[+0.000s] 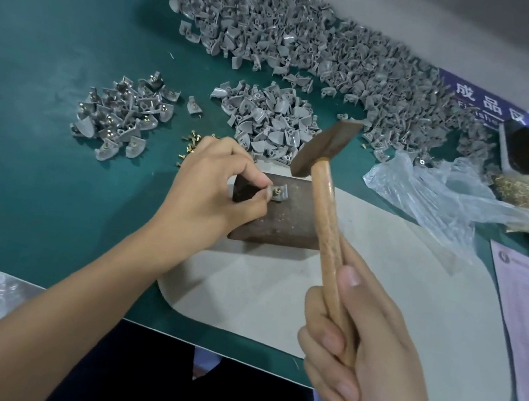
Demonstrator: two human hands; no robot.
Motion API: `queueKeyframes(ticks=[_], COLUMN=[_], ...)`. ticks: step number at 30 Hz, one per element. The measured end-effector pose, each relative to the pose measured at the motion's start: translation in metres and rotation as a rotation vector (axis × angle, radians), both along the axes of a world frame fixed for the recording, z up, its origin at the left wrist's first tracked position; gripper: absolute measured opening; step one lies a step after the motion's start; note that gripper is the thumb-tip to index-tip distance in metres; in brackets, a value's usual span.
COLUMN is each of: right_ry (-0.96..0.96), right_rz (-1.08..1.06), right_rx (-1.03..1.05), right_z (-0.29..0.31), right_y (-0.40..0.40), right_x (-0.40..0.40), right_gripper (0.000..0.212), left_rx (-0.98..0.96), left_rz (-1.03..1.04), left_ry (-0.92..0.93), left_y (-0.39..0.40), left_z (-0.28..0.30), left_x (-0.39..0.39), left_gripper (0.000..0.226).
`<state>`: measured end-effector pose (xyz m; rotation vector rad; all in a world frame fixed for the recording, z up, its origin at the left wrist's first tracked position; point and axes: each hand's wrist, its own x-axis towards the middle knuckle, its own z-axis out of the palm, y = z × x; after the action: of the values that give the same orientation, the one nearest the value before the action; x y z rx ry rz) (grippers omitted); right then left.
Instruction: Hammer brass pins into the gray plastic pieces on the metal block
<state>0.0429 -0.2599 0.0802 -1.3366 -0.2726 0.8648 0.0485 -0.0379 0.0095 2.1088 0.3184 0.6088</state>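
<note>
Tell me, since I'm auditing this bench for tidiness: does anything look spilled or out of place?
Yes. Loose brass pins lie scattered on the green mat behind the left hand, outside any container. The gray plastic pieces also sprawl unboxed across the back.

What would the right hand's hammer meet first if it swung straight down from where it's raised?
Probably the gray piece with its brass pin, pinched by the left hand on the block. The hammer in the right hand hangs above it, though depth is unclear; the left fingertips sit close.

green worktable [58, 29], pale wall [424, 10]
</note>
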Motion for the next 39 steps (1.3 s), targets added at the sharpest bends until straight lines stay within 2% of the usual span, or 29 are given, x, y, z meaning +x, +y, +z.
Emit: queueKeyframes(ticks=[5, 8, 13, 23, 27, 39], right_ry=[0.023, 0.012, 0.028, -0.038, 0.071, -0.017], right_rz=[0.072, 0.022, 0.066, -0.012, 0.016, -0.034], right_rx=[-0.008, 0.053, 0.012, 0.002, -0.024, -0.043], right_z=[-0.0023, -0.0058, -0.0036, -0.0086, -0.0017, -0.0064], right_y=[-0.001, -0.0005, -0.0008, 0.0042, 0.0, 0.0024], right_x=[-0.0011, -0.006, -0.0032, -0.006, -0.0018, -0.0028], right_gripper=[0.045, 0.048, 0.045, 0.045, 0.044, 0.045], left_rx=[-0.012, -0.015, -0.019, 0.025, -0.008, -0.032], left_rz=[0.002, -0.002, -0.006, -0.001, 0.011, 0.005], left_ry=[0.013, 0.02, 0.001, 0.007, 0.002, 0.02], left_y=[-0.0004, -0.0003, -0.0005, 0.0004, 0.0013, -0.0005], left_z=[0.0011, 0.0021, 0.0009, -0.0008, -0.001, 0.0033], left_x=[-0.0003, -0.0005, -0.0007, 0.0007, 0.0002, -0.0005], left_gripper=[0.008, 0.007, 0.011, 0.007, 0.008, 0.006])
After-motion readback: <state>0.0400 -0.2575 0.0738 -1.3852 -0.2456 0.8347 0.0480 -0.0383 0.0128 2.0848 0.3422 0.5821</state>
